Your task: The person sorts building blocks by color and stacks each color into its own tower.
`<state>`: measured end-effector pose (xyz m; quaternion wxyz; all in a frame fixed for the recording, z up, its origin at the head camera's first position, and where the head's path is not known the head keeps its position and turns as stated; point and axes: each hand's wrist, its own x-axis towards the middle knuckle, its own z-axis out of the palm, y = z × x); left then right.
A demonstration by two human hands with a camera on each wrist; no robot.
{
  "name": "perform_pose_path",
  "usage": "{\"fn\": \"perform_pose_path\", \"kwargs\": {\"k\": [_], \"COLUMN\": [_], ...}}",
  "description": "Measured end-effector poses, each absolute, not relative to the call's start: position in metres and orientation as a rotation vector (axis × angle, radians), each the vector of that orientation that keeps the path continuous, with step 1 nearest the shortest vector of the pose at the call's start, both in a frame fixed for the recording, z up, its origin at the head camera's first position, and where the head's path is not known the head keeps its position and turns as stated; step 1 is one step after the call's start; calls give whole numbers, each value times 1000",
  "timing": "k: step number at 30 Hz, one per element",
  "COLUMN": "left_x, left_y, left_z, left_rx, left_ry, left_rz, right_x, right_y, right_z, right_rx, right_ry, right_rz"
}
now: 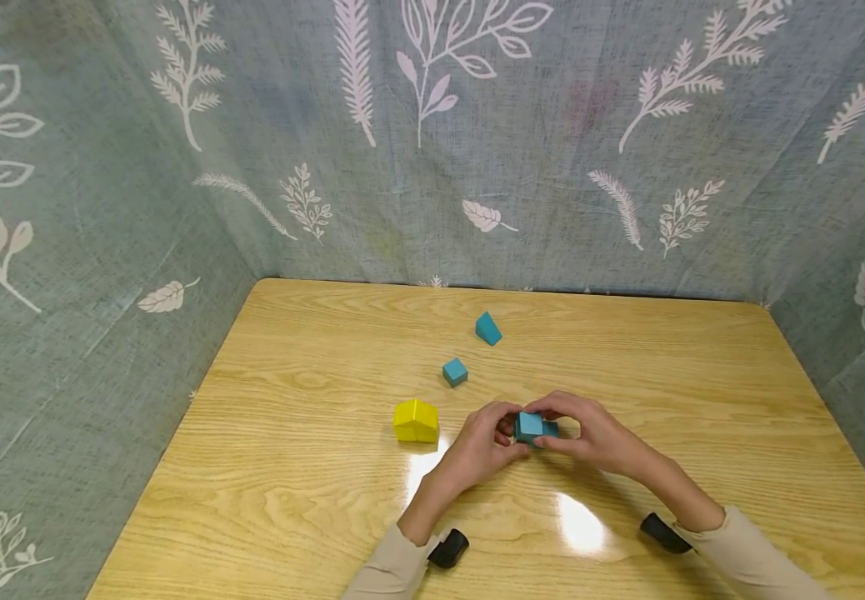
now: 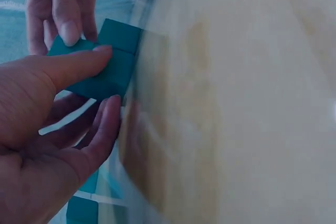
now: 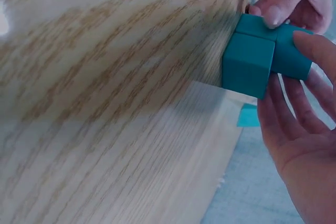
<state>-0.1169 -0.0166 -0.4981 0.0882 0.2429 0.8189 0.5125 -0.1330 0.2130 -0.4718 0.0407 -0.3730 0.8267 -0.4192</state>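
Several teal blocks stand together between the two hands. A teal cube (image 1: 530,423) sits on top, and a lower teal block (image 1: 550,429) shows at its right. My left hand (image 1: 480,447) grips the stack from the left, its thumb along the near side and fingers at the far side. From the right, my right hand (image 1: 590,433) pinches the top cube between thumb and fingers. In the right wrist view, the upper block (image 3: 292,52) rests against two lower blocks set side by side, the nearer lower block (image 3: 248,65) being free of fingers.
A yellow house-shaped pair of blocks (image 1: 416,422) stands left of the hands on the wooden table (image 1: 290,492). Farther back lie a loose teal cube (image 1: 455,372) and a teal wedge (image 1: 488,329). A patterned grey-green cloth (image 1: 402,208) hangs behind the table.
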Motion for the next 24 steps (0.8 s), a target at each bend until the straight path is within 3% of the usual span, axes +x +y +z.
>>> {"fn": "perform_pose_path", "kwargs": {"k": [15, 24], "left_x": [-117, -115], "left_y": [-14, -14], "left_z": [-496, -497], "left_rx": [749, 713], "left_ry": [2461, 2444], "left_rz": [1561, 1592], "right_x": [-135, -155], "right_y": [215, 215], "right_z": [-472, -458], "right_rx": [-1143, -1047], "right_ry": [2454, 2498], "right_rz": [-1311, -1310]}}
